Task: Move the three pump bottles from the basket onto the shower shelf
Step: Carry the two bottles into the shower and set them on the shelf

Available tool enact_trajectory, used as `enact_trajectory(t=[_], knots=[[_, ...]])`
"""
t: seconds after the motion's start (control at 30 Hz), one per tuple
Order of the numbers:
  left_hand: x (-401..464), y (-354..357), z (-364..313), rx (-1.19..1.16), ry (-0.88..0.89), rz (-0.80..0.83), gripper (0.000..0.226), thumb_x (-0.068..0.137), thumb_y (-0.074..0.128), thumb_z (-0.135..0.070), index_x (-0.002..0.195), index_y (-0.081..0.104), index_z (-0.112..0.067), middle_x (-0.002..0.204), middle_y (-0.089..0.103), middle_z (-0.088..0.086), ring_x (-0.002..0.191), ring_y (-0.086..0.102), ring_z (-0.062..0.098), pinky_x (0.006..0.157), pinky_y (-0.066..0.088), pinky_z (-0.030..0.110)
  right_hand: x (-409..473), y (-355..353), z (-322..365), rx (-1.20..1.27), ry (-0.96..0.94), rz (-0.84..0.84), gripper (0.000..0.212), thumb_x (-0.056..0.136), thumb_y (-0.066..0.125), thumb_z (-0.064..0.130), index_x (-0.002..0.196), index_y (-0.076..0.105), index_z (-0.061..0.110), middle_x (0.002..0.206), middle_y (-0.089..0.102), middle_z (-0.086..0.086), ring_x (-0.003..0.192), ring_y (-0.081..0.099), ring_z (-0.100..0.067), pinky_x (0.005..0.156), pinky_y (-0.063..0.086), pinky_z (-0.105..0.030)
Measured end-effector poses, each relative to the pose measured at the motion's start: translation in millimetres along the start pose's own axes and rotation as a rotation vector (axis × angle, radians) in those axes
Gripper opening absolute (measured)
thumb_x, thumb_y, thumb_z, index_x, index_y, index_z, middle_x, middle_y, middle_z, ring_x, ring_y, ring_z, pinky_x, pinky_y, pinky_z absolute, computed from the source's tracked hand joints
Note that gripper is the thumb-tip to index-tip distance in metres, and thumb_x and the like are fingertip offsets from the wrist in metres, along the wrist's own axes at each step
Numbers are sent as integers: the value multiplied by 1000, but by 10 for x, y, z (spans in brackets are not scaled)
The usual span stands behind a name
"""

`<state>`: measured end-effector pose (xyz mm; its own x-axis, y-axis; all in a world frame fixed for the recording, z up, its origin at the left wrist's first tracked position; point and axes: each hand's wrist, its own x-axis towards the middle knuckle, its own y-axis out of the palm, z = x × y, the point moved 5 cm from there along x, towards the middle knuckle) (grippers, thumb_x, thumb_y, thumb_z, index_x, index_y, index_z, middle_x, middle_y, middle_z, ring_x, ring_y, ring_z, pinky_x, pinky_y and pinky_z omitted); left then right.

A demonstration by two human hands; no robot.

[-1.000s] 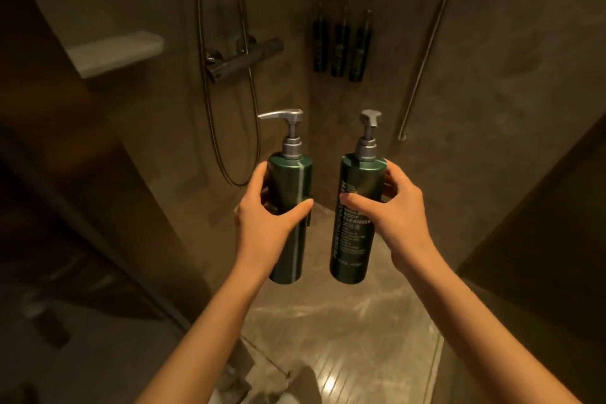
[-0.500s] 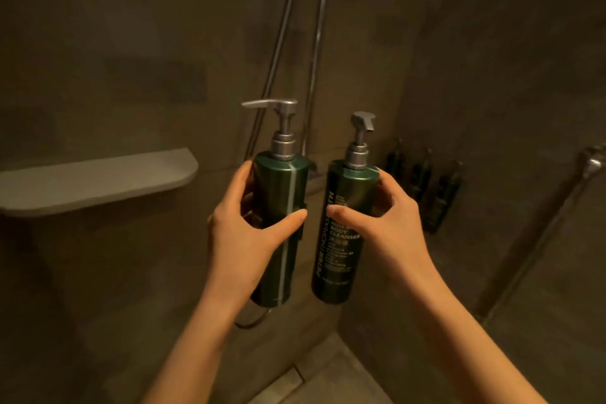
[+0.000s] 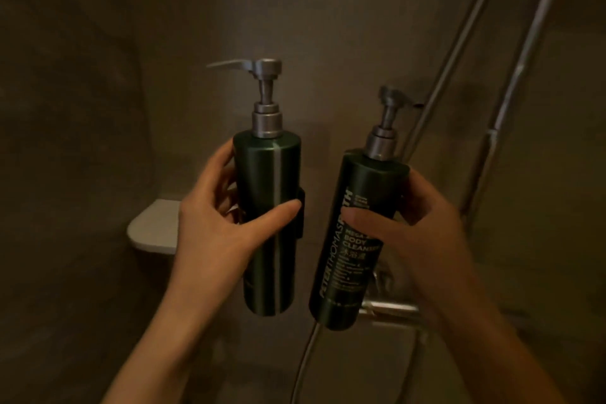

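I hold two dark green pump bottles with silver pumps in front of a dim shower wall. My left hand (image 3: 218,223) grips the left bottle (image 3: 267,180) upright around its middle. My right hand (image 3: 423,223) grips the right bottle (image 3: 352,275), which carries white "body cleanser" lettering and tilts slightly right. The pale shower shelf (image 3: 152,228) juts from the wall just left of my left hand, mostly hidden behind it. A third bottle and the basket are out of view.
A chrome shower rail (image 3: 521,82) and a hose (image 3: 459,52) run diagonally up the wall at the right. The mixer bar (image 3: 390,307) shows below the right bottle, with the hose (image 3: 305,361) hanging under it.
The view has swung left and closer to the wall. Both bottles have risen and come nearer the shelf, which now sits behind my left hand. The wall-mounted bottles have left the view.
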<state>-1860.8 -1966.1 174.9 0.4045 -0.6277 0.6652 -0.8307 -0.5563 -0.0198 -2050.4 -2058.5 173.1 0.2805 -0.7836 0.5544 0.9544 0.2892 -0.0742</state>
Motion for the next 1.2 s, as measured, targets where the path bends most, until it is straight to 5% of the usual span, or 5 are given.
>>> enact_trajectory(t=[0.2,0.5,0.77,0.97,1.2], knots=[[277,-261,-175,145,65,-163,73,55,79,-43,121,48,-49,109,59,-40,103,57,-15,73,44,0,578,314,93,142,-104,212,55,48,78,43,101,62,44,101,68,28,92,64,8,62,51,-8],[737,-456,208,268,34,-241,83,62,82,-32,133,40,-44,112,54,-32,100,51,-22,65,46,1,1140,824,-121,221,-119,287,48,67,80,16,93,56,49,86,63,42,82,59,20,57,44,1],[830,-457,663,198,-25,-255,85,67,80,-28,138,36,-42,114,51,-33,100,53,-18,70,47,10,1293,1061,-372,137,-73,194,54,66,81,21,110,56,42,101,65,22,91,61,12,72,49,-17],[724,-416,711,231,15,-246,80,67,77,-39,132,33,-55,105,48,-53,99,47,-29,68,38,-7,1194,1101,-514,25,-114,113,70,70,79,29,131,45,36,124,57,15,111,55,1,88,48,-25],[329,-443,954,362,-71,-234,76,60,68,-55,120,23,-72,115,41,-41,104,42,-29,70,41,-3,822,1094,-943,-131,-34,86,80,67,82,24,136,41,29,132,54,9,118,53,-8,97,48,-36]])
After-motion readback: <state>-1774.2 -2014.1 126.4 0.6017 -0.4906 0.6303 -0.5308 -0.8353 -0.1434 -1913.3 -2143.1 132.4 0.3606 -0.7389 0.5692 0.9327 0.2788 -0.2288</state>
